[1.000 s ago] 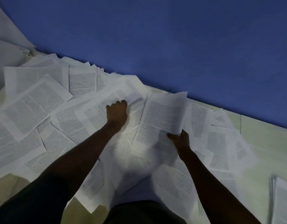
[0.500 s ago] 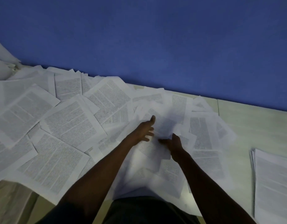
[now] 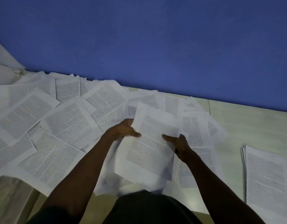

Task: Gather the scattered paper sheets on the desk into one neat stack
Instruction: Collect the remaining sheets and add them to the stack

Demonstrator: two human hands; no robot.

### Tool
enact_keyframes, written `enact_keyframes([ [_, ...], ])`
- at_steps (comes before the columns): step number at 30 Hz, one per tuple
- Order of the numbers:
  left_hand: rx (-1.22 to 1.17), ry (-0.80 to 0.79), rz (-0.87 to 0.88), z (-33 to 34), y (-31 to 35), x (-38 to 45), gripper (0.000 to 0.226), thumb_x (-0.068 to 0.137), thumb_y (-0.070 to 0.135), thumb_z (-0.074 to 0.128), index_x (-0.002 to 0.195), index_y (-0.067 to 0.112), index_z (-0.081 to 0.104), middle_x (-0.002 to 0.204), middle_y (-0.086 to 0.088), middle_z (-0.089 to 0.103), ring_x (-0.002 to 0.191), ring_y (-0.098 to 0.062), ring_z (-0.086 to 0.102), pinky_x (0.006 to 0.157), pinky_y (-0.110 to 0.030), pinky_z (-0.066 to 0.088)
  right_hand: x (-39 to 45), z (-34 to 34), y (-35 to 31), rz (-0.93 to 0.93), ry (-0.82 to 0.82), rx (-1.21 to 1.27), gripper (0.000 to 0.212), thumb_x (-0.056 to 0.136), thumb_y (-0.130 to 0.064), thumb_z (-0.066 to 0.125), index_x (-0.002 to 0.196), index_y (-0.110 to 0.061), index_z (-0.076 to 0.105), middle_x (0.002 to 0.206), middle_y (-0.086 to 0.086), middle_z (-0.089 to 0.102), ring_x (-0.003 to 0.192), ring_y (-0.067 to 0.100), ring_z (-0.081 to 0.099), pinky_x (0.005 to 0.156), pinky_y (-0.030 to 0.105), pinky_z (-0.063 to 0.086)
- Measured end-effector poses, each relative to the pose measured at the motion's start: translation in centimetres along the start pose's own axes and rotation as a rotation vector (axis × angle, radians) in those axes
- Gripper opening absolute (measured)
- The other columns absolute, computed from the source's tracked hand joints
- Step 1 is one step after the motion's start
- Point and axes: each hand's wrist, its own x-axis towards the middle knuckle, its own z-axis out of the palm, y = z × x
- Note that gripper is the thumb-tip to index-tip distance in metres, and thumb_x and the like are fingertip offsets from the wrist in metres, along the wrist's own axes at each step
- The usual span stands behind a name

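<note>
- left hand (image 3: 121,130) grips the left edge of a lifted sheet (image 3: 151,143), thumb curled over the printed face, fingers hidden behind the paper
- right hand (image 3: 178,143) holds the same sheet at its right edge, thumb on top, fingers underneath; blur makes it hard to tell whether one sheet or a few are in the grip
- the sheet hangs tilted above the loose papers (image 3: 70,125), clear of the table (image 3: 246,126)
- likely risk: its lower end looks limp and blurred, so it may drag over the papers beneath and pull some toward the near edge
- likely risk: papers at the near left (image 3: 47,164) already overhang the table edge, and a brush from a forearm could tip them off
- likely risk: thumbs-only hold on thin paper may crease it or let an under-sheet slip out
- the stack (image 3: 268,178) lies well apart on the right, its left edges fanned, so a sheet dropped on carelessly would sit skewed
- count: two hands, one lifted sheet or small sheaf, one stack
- count: roughly fifteen loose papers show, overlapping too much for an exact number
</note>
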Motion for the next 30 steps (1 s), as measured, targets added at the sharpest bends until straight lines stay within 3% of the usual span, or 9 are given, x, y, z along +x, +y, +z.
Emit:
enact_keyframes([
  [3,-0.139,-0.091,-0.031,1.4,-0.6,-0.5,0.060,0.077,-0.002,0.083,0.133,0.007,0.064,0.129,-0.009,0.070,0.119,-0.027,0.067,0.101,-0.043,0.053,0.2,-0.1,-0.2,-0.034,0.113,-0.007,0.047,0.085,-0.026,0.086,0.126,-0.011,0.070,0.121,0.005,0.077,0.114,0.027,0.072,0.102,0.049,0.057],
  [9,-0.521,0.369,0.030,4.7,-3.9,-0.8,0.042,0.085,0.007,0.079,0.125,0.003,0.068,0.128,-0.012,0.069,0.115,-0.024,0.067,0.105,-0.040,0.051,-1.4,-0.8,1.3,0.041,-0.096,-0.193,0.035,0.084,-0.010,0.084,0.118,-0.010,0.075,0.116,0.006,0.078,0.112,0.030,0.073,0.097,0.043,0.060],
  [12,0.071,0.685,-0.021,4.3,-5.8,-1.9,0.025,0.093,0.030,0.072,0.102,0.006,0.073,0.104,-0.009,0.074,0.100,-0.023,0.069,0.087,-0.031,0.053,-1.4,0.4,3.5,0.023,0.065,-0.234,0.026,0.083,0.002,0.082,0.101,-0.016,0.076,0.107,0.005,0.078,0.111,0.034,0.072,0.095,0.040,0.059],
  [14,0.669,0.940,-0.112,3.2,-7.8,-2.5,0.032,0.093,0.031,0.065,0.113,0.006,0.065,0.118,-0.017,0.065,0.111,-0.036,0.060,0.091,-0.042,0.048,-1.1,2.4,5.2,0.069,0.248,-0.208,0.023,0.085,0.000,0.079,0.103,-0.014,0.073,0.110,0.010,0.076,0.111,0.035,0.069,0.098,0.043,0.056],
  [16,0.945,0.861,-0.270,2.5,-9.4,-3.1,0.065,0.086,0.032,0.070,0.140,0.006,0.045,0.139,-0.020,0.048,0.125,-0.040,0.048,0.100,-0.051,0.044,-1.6,5.1,6.5,0.125,0.398,-0.260,0.031,0.089,-0.008,0.074,0.119,-0.005,0.068,0.119,0.014,0.071,0.115,0.036,0.065,0.099,0.042,0.054],
  [19,1.042,0.733,-0.339,1.7,-10.4,-3.5,0.099,0.079,0.042,0.077,0.154,0.006,0.024,0.143,-0.019,0.042,0.129,-0.038,0.045,0.099,-0.051,0.045,-2.8,8.1,7.6,0.147,0.457,-0.223,0.047,0.095,-0.008,0.063,0.141,-0.001,0.055,0.135,0.019,0.063,0.124,0.037,0.060,0.100,0.040,0.051],
  [24,0.993,0.712,-0.341,-0.4,-9.4,-3.5,0.099,0.064,0.054,0.088,0.139,0.015,0.036,0.135,-0.017,0.038,0.127,-0.037,0.040,0.099,-0.053,0.044,-4.1,7.1,7.2,0.023,0.472,-0.272,0.053,0.095,-0.008,0.065,0.147,-0.011,0.053,0.143,0.012,0.060,0.133,0.036,0.055,0.110,0.042,0.044],
  [27,1.102,0.605,-0.315,-1.7,-9.0,-3.0,0.108,0.057,0.057,0.091,0.142,0.022,0.033,0.135,-0.013,0.040,0.125,-0.034,0.043,0.099,-0.052,0.044,-4.4,4.9,6.7,-0.013,0.465,-0.295,0.052,0.094,-0.007,0.069,0.144,-0.008,0.057,0.134,0.011,0.063,0.129,0.035,0.057,0.098,0.032,0.044],
  [30,1.153,0.501,-0.277,-2.1,-8.3,-2.2,0.089,0.060,0.046,0.093,0.131,0.027,0.043,0.129,-0.011,0.043,0.124,-0.032,0.043,0.100,-0.050,0.041,-4.4,3.1,6.1,-0.023,0.497,-0.323,0.048,0.093,-0.007,0.072,0.139,-0.007,0.061,0.131,0.014,0.066,0.125,0.037,0.059,0.094,0.031,0.045],
])
